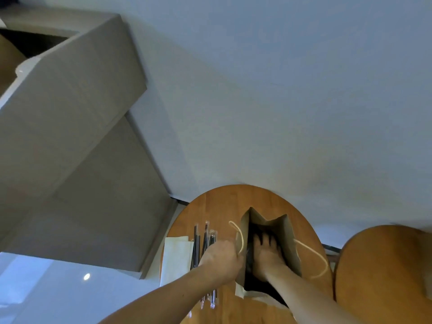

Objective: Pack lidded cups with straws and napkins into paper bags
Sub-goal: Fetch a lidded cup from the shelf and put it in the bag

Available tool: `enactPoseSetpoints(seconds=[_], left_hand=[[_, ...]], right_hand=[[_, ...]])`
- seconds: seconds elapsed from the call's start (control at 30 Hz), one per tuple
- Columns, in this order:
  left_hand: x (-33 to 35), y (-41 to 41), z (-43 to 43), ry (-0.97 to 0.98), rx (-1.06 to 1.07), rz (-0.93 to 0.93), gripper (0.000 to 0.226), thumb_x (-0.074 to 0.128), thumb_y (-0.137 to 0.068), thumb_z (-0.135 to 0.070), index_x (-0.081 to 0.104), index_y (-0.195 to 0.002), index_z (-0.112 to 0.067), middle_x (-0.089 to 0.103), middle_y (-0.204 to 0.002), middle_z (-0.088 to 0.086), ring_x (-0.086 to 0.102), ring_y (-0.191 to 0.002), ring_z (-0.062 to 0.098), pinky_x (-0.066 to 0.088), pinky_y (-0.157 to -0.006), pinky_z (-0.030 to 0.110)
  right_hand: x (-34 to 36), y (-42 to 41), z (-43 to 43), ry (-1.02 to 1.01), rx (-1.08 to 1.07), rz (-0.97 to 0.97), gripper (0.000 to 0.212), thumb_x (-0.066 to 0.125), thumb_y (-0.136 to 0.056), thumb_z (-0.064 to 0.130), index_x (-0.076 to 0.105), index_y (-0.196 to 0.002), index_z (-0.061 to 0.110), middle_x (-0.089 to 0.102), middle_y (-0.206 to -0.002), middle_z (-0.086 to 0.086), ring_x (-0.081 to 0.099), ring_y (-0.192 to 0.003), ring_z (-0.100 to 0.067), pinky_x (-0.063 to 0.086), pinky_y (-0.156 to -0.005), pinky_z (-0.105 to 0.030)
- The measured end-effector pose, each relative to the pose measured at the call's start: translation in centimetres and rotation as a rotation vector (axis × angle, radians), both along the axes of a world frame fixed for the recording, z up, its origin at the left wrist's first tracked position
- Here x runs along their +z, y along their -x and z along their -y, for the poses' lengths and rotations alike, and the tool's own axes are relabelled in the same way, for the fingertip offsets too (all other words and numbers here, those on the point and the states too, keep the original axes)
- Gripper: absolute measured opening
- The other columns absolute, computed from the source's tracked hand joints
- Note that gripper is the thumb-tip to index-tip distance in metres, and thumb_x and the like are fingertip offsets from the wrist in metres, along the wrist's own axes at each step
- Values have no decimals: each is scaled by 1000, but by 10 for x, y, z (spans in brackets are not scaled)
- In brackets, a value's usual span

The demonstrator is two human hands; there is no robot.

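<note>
A brown paper bag [289, 242] stands with its mouth wide on the round wooden table [224, 202]. My left hand [219, 260] grips the bag's left rim beside its cord handle [237, 231]. My right hand [266, 253] is down inside the bag with its fingers spread; the inside is dark and I see nothing in its grasp. Several wrapped black straws [198, 239] lie left of the bag, partly under my left hand. A stack of white napkins [175, 256] lies at the table's left edge. No cup is visible.
A second rounded wooden surface [383, 265] sits close on the right. The bag's other cord handle [313, 253] hangs out toward it. A white paper edge [240, 293] shows under the bag's near corner. Grey cabinets [70, 136] rise at left.
</note>
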State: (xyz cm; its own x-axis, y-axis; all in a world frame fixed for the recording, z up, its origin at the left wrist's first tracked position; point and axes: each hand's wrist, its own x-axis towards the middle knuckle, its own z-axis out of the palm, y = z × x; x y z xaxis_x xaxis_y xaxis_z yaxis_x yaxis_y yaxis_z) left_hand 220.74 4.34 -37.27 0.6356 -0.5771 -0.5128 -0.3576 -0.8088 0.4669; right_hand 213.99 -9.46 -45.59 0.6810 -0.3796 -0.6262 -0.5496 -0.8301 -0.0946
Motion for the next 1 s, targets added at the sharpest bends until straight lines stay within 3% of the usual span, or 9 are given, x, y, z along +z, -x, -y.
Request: enactPoseSetpoints(seconds=[0.1,0.2,0.33,0.43,0.53,0.6,0.7,0.87,1.0], left_hand=[[5,-4,2,52,-4,-57,16,51,-96,-35,60,-98,-22,60,-79,-4,66,-72,11,59,-73,26],[11,-9,2,133,-78,-187,8,57,-91,-34,59,-92,-27,63,-80,-2,67,-73,14,59,-71,27],[18,-28,-5,58,-297,-294,56,69,-81,-40,48,-129,-22,63,-102,-3,63,-91,14,52,-75,26],[26,-51,-12,-39,-408,-184,80,74,-81,-38,33,-147,-18,55,-132,3,56,-115,22,49,-93,32],[35,-74,-21,-6,-377,42,55,67,-83,-43,52,-130,-19,59,-124,0,57,-113,22,50,-92,35],[37,-85,-29,41,-307,167,37,63,-83,-40,61,-113,-19,64,-111,-2,62,-100,21,54,-83,37],[34,-96,-52,51,-159,147,39,56,-78,-42,61,-111,-21,64,-107,-3,60,-96,21,49,-70,33],[-3,-107,-112,-92,-21,36,53,58,-85,-41,50,-132,-20,56,-126,5,56,-111,26,50,-88,38],[-37,-111,-147,-179,62,-16,53,59,-87,-37,48,-134,-18,54,-128,6,53,-114,24,51,-93,41]], right_hand=[[42,-7,3,-105,-71,39,80,68,-84,29,24,-150,18,26,-151,-10,29,-140,-30,28,-118,-44],[92,-9,10,-155,-48,91,46,58,-92,13,45,-136,15,46,-135,-7,55,-114,-25,50,-96,-36],[156,-11,14,-154,-13,187,21,47,-93,3,59,-108,13,58,-105,-7,59,-81,-22,48,-63,-31],[187,-18,10,-119,-14,357,29,41,-93,2,59,-114,12,57,-115,-10,60,-100,-28,53,-80,-37],[199,-35,-1,-88,37,494,46,36,-94,2,49,-138,10,49,-132,-12,51,-120,-31,45,-99,-39],[195,-50,-16,-80,78,512,47,36,-97,5,43,-143,10,46,-137,-11,46,-123,-29,42,-102,-39],[171,-70,-51,-119,118,482,44,44,-99,15,43,-142,10,44,-139,-11,45,-124,-29,43,-97,-36],[100,-92,-111,-324,37,343,24,49,-97,22,58,-114,8,55,-101,-4,55,-91,-22,42,-72,-29],[33,-95,-139,-406,-74,208,15,51,-94,19,52,-81,11,56,-69,-4,58,-65,-19,43,-60,-29]])
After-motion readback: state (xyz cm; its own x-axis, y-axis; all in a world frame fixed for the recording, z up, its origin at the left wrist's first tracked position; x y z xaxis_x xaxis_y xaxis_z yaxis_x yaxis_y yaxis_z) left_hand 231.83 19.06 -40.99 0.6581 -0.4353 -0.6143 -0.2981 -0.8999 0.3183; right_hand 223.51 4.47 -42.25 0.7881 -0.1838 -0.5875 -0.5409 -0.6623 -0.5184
